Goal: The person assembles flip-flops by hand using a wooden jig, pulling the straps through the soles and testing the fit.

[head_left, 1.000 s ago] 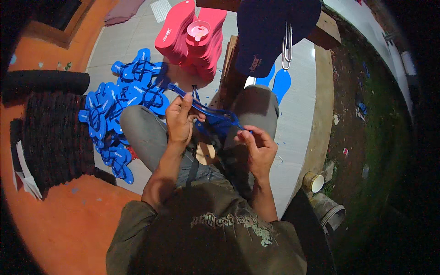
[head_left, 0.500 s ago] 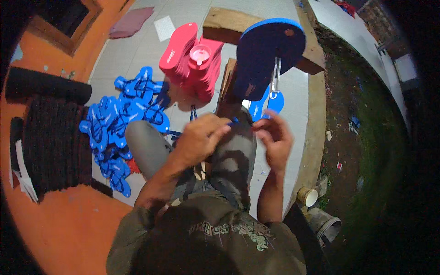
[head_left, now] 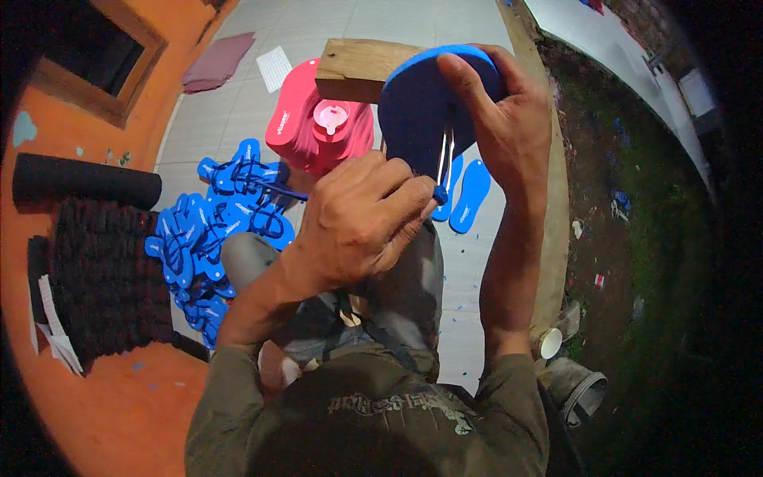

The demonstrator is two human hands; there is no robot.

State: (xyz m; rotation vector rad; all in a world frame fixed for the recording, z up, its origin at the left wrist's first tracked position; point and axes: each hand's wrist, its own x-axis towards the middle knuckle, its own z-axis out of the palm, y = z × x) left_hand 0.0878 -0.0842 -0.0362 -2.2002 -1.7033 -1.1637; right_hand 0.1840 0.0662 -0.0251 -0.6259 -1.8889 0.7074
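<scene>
My right hand (head_left: 513, 111) grips the rim of a blue flip-flop sole (head_left: 421, 99), thumb lying on its near face and fingers behind. A thin shiny metal tool (head_left: 445, 155) sticks out of the sole and points down toward me. At its lower end sits the dark blue tip of a strap. My left hand (head_left: 358, 211) is closed around this blue strap (head_left: 288, 192), whose other part trails out to the left of the knuckles. Whether the strap tip is hooked on the tool or only touches it, I cannot tell.
A wooden beam (head_left: 358, 70) stands behind the sole. Stacked pink soles (head_left: 294, 111) carry a pink cup (head_left: 331, 118). Left lies a heap of blue flip-flops (head_left: 211, 222) near black rolled material (head_left: 87, 183). Loose blue soles (head_left: 472, 195) rest on the tiles beyond my knee.
My right hand has risen from above my knee to grip the sole. My left hand has brought the strap tip up to the metal tool. The sole appears slightly lower and further left.
</scene>
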